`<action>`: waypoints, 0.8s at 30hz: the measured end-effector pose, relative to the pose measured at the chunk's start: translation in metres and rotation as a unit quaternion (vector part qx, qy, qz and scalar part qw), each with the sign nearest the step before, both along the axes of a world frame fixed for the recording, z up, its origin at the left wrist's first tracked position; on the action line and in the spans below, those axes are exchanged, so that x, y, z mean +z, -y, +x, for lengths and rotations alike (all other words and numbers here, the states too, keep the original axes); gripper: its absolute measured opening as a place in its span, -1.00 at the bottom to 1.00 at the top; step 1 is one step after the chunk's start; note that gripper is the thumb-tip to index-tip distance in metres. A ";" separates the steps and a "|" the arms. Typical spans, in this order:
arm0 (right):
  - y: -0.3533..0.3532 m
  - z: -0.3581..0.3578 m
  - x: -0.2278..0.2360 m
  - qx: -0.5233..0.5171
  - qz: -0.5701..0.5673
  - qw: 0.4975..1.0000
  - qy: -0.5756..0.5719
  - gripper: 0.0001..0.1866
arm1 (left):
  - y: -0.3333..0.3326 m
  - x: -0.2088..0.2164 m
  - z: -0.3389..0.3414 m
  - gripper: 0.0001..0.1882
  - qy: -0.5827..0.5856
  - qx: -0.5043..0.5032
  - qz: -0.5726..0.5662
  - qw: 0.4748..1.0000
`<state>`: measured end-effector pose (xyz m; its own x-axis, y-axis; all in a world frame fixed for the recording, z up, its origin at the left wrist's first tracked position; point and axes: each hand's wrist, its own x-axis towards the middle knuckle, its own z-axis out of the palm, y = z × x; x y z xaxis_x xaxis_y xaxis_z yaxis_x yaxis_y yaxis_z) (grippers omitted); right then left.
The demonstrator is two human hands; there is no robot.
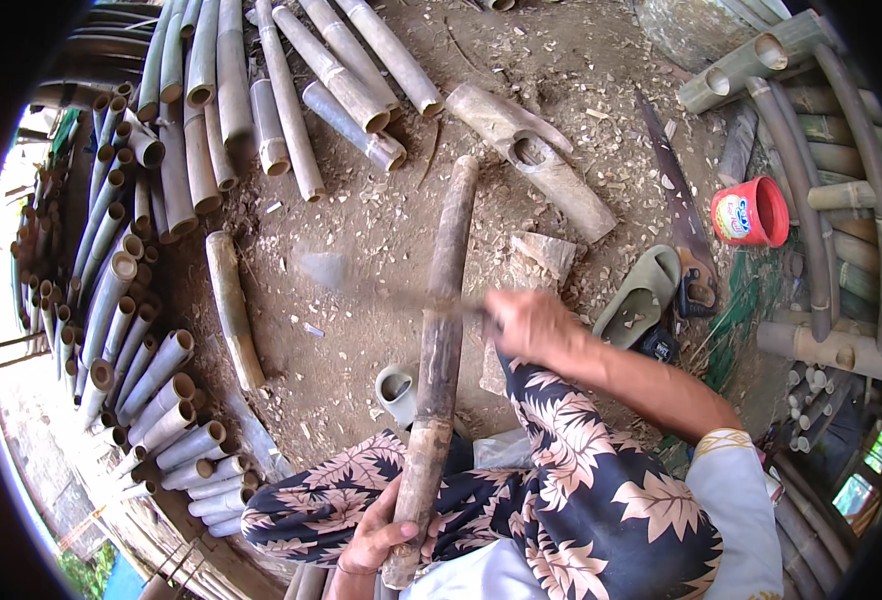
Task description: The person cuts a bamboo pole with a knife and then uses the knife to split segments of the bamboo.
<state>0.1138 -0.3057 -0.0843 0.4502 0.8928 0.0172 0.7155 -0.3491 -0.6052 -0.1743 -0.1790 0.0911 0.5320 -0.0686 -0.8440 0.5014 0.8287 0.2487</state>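
**Bamboo pole held across the lap, blade at its middle**

The person sits on the ground with a long bamboo pole (441, 330) running from the lap away toward the top of the view. The left hand (379, 540) wraps its fingers around the pole's near end, just above the leaf-print trousers (561, 480), and grips it firmly. The right arm reaches forward from the lower right, elbow bent, forearm angled up and left. The right hand (526, 322) is closed around the handle of a blade (381, 290), which is blurred; the blade crosses the pole at about its middle, its tip to the pole's left.

Wood chips (381, 230) cover the dirt. Cut bamboo pieces (141, 330) lie stacked along the left and across the top. To the right lie a saw (676, 200), a sandal (641, 295) and a red cup (751, 212).
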 end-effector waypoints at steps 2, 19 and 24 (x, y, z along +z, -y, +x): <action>-0.004 0.016 0.002 -0.048 -0.080 0.992 -0.087 -0.77 | -0.002 0.000 -0.002 -0.20 -0.002 0.027 -0.037 0.999; -0.023 -0.011 -0.006 0.002 -0.015 0.995 -0.096 -0.79 | 0.003 -0.018 -0.022 -0.07 0.063 0.131 -0.119 0.982; -0.036 -0.011 -0.016 -0.085 -0.084 0.986 -0.117 -0.81 | 0.006 -0.030 -0.023 -0.12 0.043 0.156 -0.115 0.980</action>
